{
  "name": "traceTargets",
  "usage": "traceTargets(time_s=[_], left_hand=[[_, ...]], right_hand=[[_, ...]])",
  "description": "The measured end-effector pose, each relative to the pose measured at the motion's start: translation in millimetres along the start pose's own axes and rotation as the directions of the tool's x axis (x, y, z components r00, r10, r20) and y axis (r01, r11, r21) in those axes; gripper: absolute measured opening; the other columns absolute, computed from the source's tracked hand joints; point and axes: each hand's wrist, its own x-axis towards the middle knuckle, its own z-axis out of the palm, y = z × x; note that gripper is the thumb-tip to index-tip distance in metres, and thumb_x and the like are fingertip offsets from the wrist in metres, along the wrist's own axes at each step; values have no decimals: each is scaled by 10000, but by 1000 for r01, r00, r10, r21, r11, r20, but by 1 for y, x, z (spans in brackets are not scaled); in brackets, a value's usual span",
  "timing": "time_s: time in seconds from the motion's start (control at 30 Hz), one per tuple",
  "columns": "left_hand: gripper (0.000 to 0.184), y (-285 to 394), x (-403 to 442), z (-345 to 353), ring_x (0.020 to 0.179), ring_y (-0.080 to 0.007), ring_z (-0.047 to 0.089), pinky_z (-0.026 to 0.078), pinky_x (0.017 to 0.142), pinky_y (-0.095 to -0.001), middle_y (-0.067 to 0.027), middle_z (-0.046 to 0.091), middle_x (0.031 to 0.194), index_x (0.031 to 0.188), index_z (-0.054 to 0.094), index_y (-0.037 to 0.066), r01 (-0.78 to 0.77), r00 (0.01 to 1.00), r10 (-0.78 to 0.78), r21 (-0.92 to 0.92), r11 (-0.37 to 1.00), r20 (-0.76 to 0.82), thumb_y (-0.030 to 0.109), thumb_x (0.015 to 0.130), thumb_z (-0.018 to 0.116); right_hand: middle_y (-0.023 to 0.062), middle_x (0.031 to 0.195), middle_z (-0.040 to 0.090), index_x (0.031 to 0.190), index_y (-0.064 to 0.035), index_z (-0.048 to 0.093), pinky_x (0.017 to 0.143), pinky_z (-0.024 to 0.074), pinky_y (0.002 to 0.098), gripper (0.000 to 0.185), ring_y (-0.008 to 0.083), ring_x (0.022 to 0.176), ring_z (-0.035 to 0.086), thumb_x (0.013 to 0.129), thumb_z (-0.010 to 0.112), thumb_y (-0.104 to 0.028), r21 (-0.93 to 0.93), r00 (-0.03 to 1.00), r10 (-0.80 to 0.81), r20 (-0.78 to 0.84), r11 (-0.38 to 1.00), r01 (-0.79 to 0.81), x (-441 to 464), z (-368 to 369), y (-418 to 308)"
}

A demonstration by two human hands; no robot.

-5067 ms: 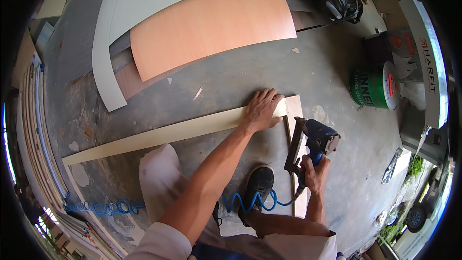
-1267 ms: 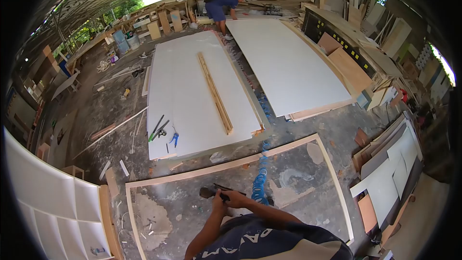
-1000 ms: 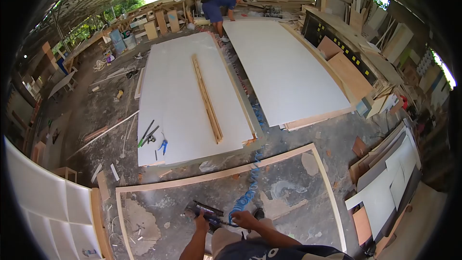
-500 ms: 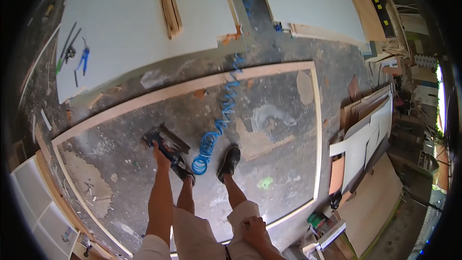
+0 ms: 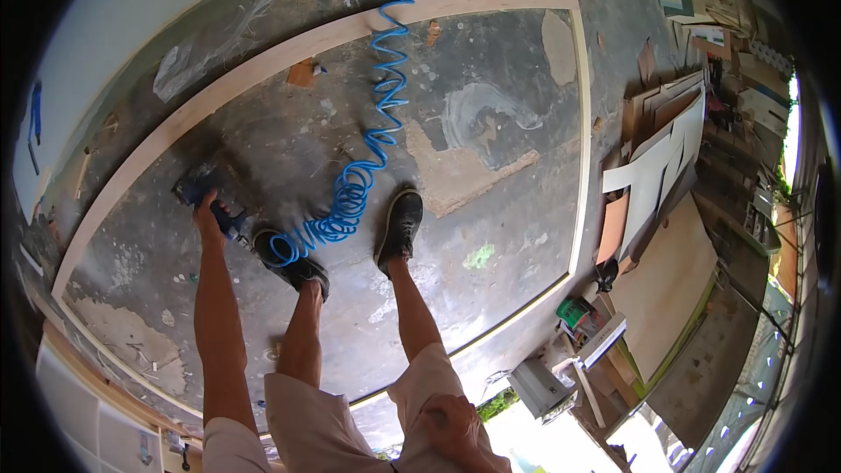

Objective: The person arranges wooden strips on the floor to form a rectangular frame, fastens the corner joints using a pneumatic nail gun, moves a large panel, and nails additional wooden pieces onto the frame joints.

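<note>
My left hand (image 5: 208,214) is wrapped round the handle of a dark nail gun (image 5: 194,186), held over the concrete floor left of my feet. A blue coiled air hose (image 5: 350,197) runs from near the gun, across my left shoe, and away over the far side of a wooden frame (image 5: 307,38). Slim pale strips make up this large frame, which lies flat on the floor around my feet. My right hand (image 5: 451,425) rests against my right thigh; its fingers are too blurred to make out.
A white panel (image 5: 114,26) lies beyond the frame at upper left, with a blue-handled tool (image 5: 36,112) on it. Board offcuts (image 5: 653,171) lean at right. Near them are a green can (image 5: 574,312) and a large sheet (image 5: 670,285). A pale cabinet-like piece (image 5: 83,394) stands lower left.
My view has tilted down and shifted nearer the frame. The nail gun in my left hand has moved left and turned, its long magazine now less visible. The hose coils spread over my left shoe.
</note>
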Motion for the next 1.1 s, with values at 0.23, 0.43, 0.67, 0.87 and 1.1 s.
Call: traceTargets(time_s=[0.23, 0.43, 0.67, 0.87, 1.1], left_hand=[[620, 6, -4, -21, 1270, -233, 425, 306, 1053, -434, -102, 471, 1352, 1354, 553, 95, 185, 980, -171, 144, 972, -100, 403, 838, 708], [447, 26, -106, 24, 1039, -247, 623, 451, 948, -462, -72, 648, 1137, 1292, 590, 134, 142, 990, -137, 176, 974, -37, 358, 907, 630], [559, 35, -232, 153, 1078, -309, 622, 474, 937, -455, -175, 611, 1210, 1376, 467, 61, -10, 998, 6, 75, 997, 63, 381, 935, 585], [636, 23, -318, 414, 1109, -311, 602, 470, 939, -477, -182, 575, 1252, 1388, 443, 43, 67, 994, -61, -62, 996, 92, 439, 914, 599], [746, 29, -376, 710, 1275, -340, 488, 342, 1095, -499, -203, 493, 1370, 1450, 361, -1, 110, 906, -13, -206, 972, 423, 461, 918, 606]], right_hand=[[90, 933, 684, 988, -46, 673, 769, 523, 344, 219, 227, 845, 664, 778, 732, -62, 455, 995, 103, 4, 886, -93, 20, -89, -11], [64, 1011, 707, 1081, -20, 672, 835, 514, 291, 227, 144, 918, 654, 858, 686, -56, 700, 977, 139, 164, 681, -215, 67, -121, 43], [123, 1049, 695, 1146, 55, 634, 822, 541, 324, 284, 175, 890, 667, 923, 615, -120, 876, 945, -29, 325, 386, -289, 194, -212, 106], [137, 986, 678, 1157, 55, 609, 796, 540, 330, 309, 201, 864, 661, 948, 566, -168, 997, 996, 41, 81, 8, -82, 279, -361, 210], [153, 996, 679, 1151, 33, 600, 808, 531, 359, 387, 249, 892, 664, 958, 517, -292, 994, 992, 123, 26, -108, -13, 396, -483, 295]])
